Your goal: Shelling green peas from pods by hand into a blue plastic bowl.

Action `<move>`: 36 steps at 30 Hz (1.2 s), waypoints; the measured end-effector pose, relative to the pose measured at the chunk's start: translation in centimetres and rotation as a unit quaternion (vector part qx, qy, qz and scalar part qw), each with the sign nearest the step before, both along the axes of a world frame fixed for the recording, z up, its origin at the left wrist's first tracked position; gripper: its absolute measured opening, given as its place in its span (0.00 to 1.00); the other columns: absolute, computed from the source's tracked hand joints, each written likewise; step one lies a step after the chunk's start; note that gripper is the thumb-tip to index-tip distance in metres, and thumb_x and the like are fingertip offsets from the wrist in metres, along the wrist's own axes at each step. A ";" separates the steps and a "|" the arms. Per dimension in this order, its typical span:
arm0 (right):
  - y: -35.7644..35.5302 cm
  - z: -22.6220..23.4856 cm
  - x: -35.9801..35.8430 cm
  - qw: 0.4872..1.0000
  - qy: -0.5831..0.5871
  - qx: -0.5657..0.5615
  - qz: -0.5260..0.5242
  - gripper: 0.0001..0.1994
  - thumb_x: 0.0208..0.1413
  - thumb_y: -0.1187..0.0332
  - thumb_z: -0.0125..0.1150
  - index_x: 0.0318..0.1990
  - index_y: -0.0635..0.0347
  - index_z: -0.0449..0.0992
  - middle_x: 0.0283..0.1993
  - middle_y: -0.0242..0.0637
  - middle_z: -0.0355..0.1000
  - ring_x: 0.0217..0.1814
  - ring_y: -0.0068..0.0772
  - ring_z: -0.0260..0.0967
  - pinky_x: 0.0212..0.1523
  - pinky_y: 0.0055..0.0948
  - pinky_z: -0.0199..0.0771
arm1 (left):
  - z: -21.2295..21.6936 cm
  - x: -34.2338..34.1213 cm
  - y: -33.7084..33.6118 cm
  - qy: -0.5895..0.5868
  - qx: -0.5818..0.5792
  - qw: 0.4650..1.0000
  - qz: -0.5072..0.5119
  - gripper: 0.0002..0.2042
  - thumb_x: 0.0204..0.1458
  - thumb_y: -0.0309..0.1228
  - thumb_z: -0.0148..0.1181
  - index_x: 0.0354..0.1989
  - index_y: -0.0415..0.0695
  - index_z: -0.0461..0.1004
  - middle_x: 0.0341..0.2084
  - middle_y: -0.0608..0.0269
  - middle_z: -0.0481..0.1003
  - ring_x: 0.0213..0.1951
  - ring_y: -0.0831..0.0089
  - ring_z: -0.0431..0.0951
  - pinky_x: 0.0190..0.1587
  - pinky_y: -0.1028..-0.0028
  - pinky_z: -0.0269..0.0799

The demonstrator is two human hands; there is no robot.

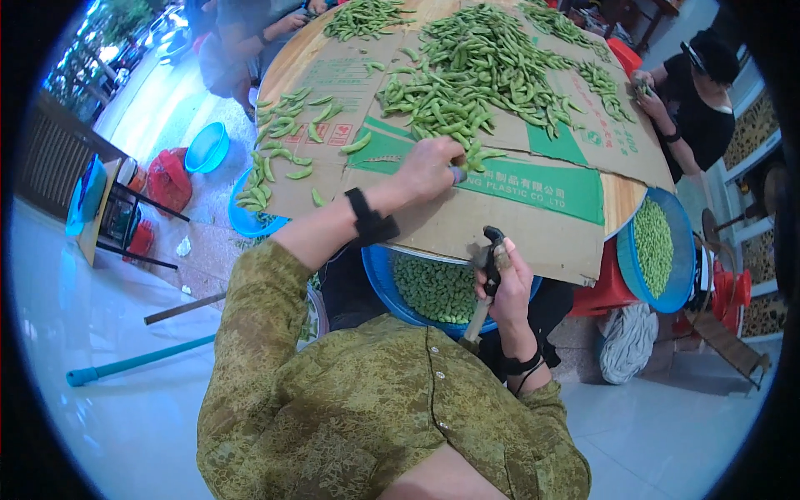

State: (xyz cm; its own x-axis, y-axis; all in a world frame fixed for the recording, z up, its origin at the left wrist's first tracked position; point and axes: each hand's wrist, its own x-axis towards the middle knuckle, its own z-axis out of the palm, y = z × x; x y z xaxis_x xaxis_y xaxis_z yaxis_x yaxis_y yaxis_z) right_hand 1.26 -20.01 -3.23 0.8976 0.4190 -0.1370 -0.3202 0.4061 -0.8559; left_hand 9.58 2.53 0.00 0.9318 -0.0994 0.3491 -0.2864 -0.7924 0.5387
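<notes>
A heap of green soybean pods (483,71) lies on flattened cardboard (517,225) over a round wooden table. My left hand (429,171) reaches to the near edge of the heap, its fingers bent closed on pods, with something bluish-grey at a fingertip. Just past the table's near edge, my right hand (510,287) is closed round a black-handled tool (493,267) whose kind I cannot make out; a pale part sticks out below the hand. Under both hands, a blue basin (375,283) holds shelled green beans (433,287).
More pods (283,125) lie scattered at the table's left. A second blue basin (687,279) of beans stands at right. One person (700,100) sits at the far right, another (242,33) at the far left. A teal pole (142,367) is on the left.
</notes>
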 end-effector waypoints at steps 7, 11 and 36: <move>0.1 0.3 0.3 0.993 0.065 0.092 0.034 0.13 0.65 0.61 0.43 0.46 0.61 0.66 0.28 0.33 0.65 0.20 0.20 0.58 0.13 0.17 0.56 | 0.4 -7.1 -2.6 0.190 -0.278 0.933 -0.128 0.08 0.48 0.25 0.59 0.37 0.38 0.77 0.26 0.59 0.78 0.30 0.80 0.74 0.34 0.77 0.70; 0.3 0.3 -0.3 0.989 0.060 0.108 0.081 0.19 0.64 0.61 0.45 0.59 0.60 0.62 0.32 0.32 0.65 0.19 0.19 0.56 0.13 0.16 0.54 | 1.1 -8.2 -3.2 0.188 -0.245 0.943 -0.126 0.08 0.47 0.24 0.59 0.36 0.38 0.76 0.25 0.60 0.77 0.29 0.80 0.74 0.33 0.77 0.70; 0.9 0.4 -0.9 0.968 0.165 0.162 0.093 0.19 0.62 0.63 0.50 0.58 0.59 0.63 0.31 0.32 0.65 0.17 0.15 0.50 0.11 0.14 0.52 | -1.2 -9.8 -2.6 -0.072 -0.108 0.976 -0.174 0.09 0.46 0.26 0.60 0.36 0.36 0.73 0.29 0.54 0.73 0.24 0.60 0.74 0.27 0.67 0.69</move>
